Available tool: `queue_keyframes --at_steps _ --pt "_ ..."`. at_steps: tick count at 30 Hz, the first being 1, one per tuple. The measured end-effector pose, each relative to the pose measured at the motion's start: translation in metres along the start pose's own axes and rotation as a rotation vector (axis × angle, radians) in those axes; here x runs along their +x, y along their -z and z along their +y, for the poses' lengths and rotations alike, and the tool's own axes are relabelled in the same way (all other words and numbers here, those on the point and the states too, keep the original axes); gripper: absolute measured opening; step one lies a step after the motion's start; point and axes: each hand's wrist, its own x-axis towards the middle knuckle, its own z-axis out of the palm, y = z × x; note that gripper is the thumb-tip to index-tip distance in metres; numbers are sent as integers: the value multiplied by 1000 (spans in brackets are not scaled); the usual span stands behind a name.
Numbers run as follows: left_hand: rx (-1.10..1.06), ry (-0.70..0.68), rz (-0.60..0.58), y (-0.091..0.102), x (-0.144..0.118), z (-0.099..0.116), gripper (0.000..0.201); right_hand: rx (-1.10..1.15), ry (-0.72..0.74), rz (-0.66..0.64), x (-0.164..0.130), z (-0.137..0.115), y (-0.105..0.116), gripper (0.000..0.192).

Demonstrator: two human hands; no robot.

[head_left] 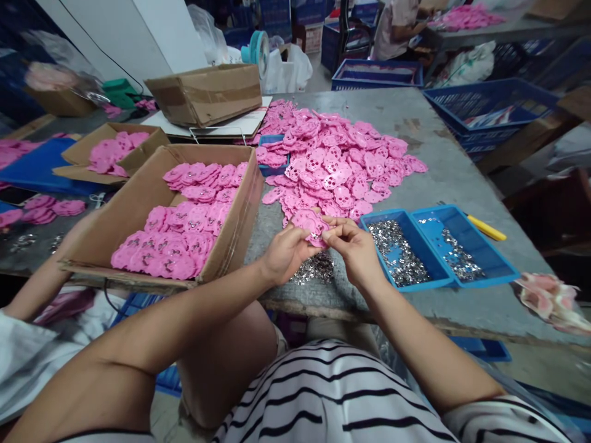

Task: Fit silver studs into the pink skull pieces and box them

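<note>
Pink piece (310,223) partly hidden by fingers (333,237); silver bits (401,251) too small to identify.

Your one camera sits on your head, looking forward and down across the bench (462,160), close above your own forearms and lap.

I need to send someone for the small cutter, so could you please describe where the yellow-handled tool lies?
Start at the grey table and find the pair of blue trays holding silver parts. Just beyond their far right edge lies the yellow-handled tool, the only yellow thing among pink and blue.
</note>
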Motion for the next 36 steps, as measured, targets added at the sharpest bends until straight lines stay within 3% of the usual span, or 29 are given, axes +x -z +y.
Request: queue_keyframes --at_steps 15,21,27,30,33,36 --pt "-21 -9 33 -5 2 -3 17 -29 31 15 3 14 -3 19" --pt "-5 27 46 -2 3 -3 22 77 -32 -6 1 12 -1 25" --pt "73 68 24 -2 3 -1 48 31 46 47 3 3 26 14" --pt "154 54 24 -2 2 -1 62 -154 132 199 14 3 62 14" --pt "201 39 42 0 3 -2 65 -610 84 294 26 6 103 10" --pt "251 21 64 3 5 -5 56 -1171 -103 133 31 13 129 7"
